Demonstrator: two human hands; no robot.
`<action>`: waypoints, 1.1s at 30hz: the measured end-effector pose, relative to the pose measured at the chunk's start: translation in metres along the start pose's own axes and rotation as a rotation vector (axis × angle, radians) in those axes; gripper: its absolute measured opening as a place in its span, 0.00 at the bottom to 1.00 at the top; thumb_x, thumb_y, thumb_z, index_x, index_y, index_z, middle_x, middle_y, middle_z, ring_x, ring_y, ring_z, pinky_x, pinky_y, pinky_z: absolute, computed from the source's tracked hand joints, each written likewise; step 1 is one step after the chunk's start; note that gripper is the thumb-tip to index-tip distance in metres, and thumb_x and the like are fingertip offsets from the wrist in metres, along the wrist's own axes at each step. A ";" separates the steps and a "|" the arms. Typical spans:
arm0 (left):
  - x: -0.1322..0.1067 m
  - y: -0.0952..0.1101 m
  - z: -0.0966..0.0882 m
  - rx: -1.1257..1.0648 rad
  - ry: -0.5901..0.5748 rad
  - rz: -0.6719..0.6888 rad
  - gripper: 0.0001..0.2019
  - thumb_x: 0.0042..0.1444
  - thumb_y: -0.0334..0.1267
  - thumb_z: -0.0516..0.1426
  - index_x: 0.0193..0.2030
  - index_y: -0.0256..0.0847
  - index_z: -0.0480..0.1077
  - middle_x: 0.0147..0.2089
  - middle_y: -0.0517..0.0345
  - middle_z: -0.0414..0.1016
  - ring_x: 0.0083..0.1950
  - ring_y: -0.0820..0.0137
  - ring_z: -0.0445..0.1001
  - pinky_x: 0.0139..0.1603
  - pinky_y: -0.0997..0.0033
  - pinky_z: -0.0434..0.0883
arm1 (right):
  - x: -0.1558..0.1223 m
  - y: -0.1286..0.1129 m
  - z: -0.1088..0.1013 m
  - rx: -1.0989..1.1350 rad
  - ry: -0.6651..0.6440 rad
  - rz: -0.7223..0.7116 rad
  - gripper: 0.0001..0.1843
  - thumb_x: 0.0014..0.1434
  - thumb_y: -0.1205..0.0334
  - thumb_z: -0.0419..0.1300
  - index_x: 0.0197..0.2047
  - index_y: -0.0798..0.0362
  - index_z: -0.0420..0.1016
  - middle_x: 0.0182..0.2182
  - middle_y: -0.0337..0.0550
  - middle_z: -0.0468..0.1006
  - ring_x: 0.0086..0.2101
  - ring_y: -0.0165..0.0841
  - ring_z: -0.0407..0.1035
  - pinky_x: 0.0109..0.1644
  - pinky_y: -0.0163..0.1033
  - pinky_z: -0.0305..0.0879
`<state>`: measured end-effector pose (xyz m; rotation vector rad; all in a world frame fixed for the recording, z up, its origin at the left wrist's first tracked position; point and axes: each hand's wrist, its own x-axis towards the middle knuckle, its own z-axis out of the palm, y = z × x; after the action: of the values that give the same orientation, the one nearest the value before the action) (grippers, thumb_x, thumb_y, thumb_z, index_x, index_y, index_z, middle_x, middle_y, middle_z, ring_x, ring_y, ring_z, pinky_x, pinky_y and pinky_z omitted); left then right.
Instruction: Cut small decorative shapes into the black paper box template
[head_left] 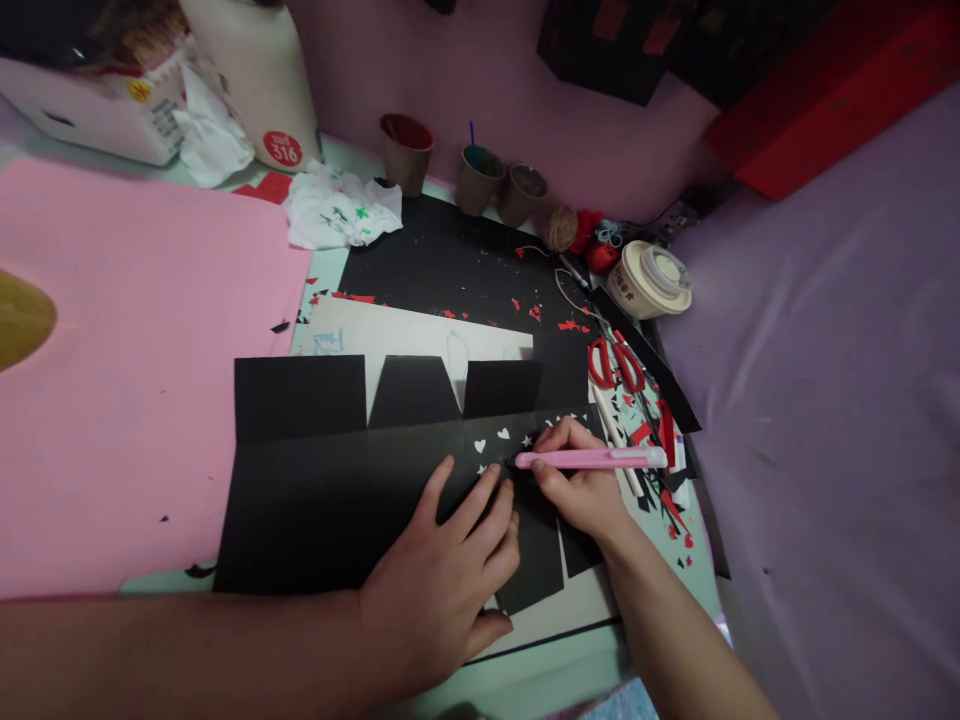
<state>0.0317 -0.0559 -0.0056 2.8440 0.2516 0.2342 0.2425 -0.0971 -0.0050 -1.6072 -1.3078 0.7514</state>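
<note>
My right hand point(574, 475) pinches a slim pink pen-style craft knife point(570, 458), its dark tip against the black card point(315, 510). The blade itself is too small to make out. White heart and star shapes show in the card just left of the tip, looking like cut-outs over the pale sheet beneath. My left hand point(450, 570) lies flat with fingers spread, pressing the card down beside those shapes. Several flaps stick out along the card's far edge, and slits part the flaps on its near right side.
Red-handled scissors point(615, 365) lie right among red and black scraps point(667, 510). Behind are paper cups point(480, 180), a twine ball point(559, 230) and a lidded tub point(651, 280). A pink sheet point(150, 400), crumpled tissue point(341, 207) and a large bottle point(259, 80) occupy the left.
</note>
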 end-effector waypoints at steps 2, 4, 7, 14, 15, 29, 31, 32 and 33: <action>0.000 0.000 0.000 0.000 -0.005 -0.001 0.30 0.62 0.60 0.48 0.60 0.38 0.65 0.67 0.40 0.61 0.70 0.50 0.51 0.67 0.37 0.29 | 0.000 0.000 0.000 0.004 -0.001 -0.001 0.08 0.53 0.68 0.61 0.29 0.50 0.64 0.25 0.36 0.70 0.26 0.30 0.65 0.30 0.36 0.61; 0.000 0.001 0.000 0.002 -0.003 -0.004 0.30 0.62 0.60 0.48 0.60 0.38 0.66 0.67 0.41 0.62 0.71 0.50 0.51 0.67 0.37 0.30 | 0.000 0.001 0.000 0.009 -0.001 0.001 0.08 0.53 0.68 0.61 0.29 0.50 0.64 0.25 0.36 0.70 0.27 0.31 0.65 0.30 0.36 0.61; 0.000 0.001 0.000 0.005 0.005 -0.007 0.30 0.62 0.60 0.48 0.60 0.38 0.66 0.67 0.41 0.62 0.71 0.50 0.51 0.67 0.37 0.32 | 0.000 0.001 0.001 0.021 0.004 0.006 0.08 0.54 0.68 0.61 0.29 0.50 0.64 0.24 0.36 0.69 0.26 0.31 0.65 0.30 0.36 0.61; -0.001 0.001 0.001 0.005 0.006 -0.006 0.31 0.62 0.60 0.48 0.60 0.38 0.65 0.67 0.40 0.61 0.71 0.50 0.50 0.67 0.36 0.30 | 0.002 -0.001 0.001 0.001 0.020 0.023 0.09 0.53 0.67 0.61 0.28 0.50 0.63 0.24 0.35 0.69 0.26 0.30 0.65 0.30 0.36 0.61; -0.001 0.001 0.001 0.005 0.004 -0.004 0.31 0.62 0.60 0.48 0.60 0.38 0.65 0.67 0.40 0.61 0.71 0.50 0.50 0.67 0.36 0.30 | 0.002 -0.002 0.001 0.002 0.022 0.024 0.09 0.53 0.67 0.61 0.28 0.50 0.63 0.24 0.35 0.69 0.26 0.30 0.65 0.30 0.36 0.61; 0.000 0.002 0.000 0.007 0.007 -0.004 0.31 0.62 0.60 0.48 0.60 0.37 0.65 0.67 0.40 0.62 0.71 0.50 0.50 0.67 0.36 0.32 | 0.002 -0.003 0.002 0.012 0.046 0.050 0.09 0.53 0.68 0.60 0.27 0.50 0.62 0.24 0.34 0.68 0.25 0.29 0.64 0.30 0.36 0.60; 0.000 0.001 0.000 0.014 0.011 -0.002 0.31 0.62 0.60 0.48 0.60 0.37 0.65 0.67 0.40 0.62 0.70 0.50 0.51 0.67 0.36 0.32 | 0.003 -0.003 0.002 0.003 0.052 0.053 0.09 0.53 0.68 0.60 0.27 0.50 0.63 0.24 0.34 0.68 0.25 0.29 0.64 0.30 0.36 0.60; 0.000 0.001 0.000 0.018 0.014 0.001 0.31 0.61 0.61 0.49 0.60 0.36 0.65 0.67 0.40 0.62 0.70 0.49 0.51 0.67 0.36 0.32 | 0.003 -0.004 0.002 -0.003 0.053 0.052 0.09 0.53 0.68 0.60 0.27 0.50 0.63 0.24 0.34 0.68 0.25 0.29 0.64 0.30 0.35 0.60; 0.000 0.001 0.001 0.021 0.018 0.003 0.31 0.61 0.61 0.49 0.59 0.36 0.65 0.67 0.40 0.62 0.70 0.49 0.51 0.67 0.36 0.32 | 0.003 -0.004 0.002 -0.010 0.056 0.052 0.09 0.53 0.67 0.60 0.27 0.50 0.63 0.24 0.34 0.69 0.25 0.29 0.64 0.30 0.35 0.60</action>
<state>0.0324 -0.0570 -0.0057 2.8644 0.2552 0.2593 0.2394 -0.0936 -0.0021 -1.6641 -1.2356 0.7276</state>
